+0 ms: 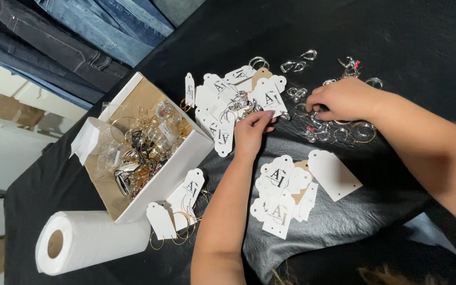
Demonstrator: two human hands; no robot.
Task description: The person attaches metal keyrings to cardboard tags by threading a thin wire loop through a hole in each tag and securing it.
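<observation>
Left hand [250,132] pinching a carded earring [268,97], right hand [344,99] curled over loose earrings [339,132]; blank cards [283,195] unfilled.

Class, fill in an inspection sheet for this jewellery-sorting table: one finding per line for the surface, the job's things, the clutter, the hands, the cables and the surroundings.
Surface: black cloth covers the table.
Job's things: silver hoop earrings lie loose; white card tags piled above the left hand, another stack of tags below it.
Clutter: white box full of mixed jewellery; paper towel roll on its side.
Hands: left hand fingers touch the tag pile; right hand rests curled over the earrings, grip hidden.
Cables: nothing seen.
Surroundings: folded jeans beyond the table edge.
</observation>
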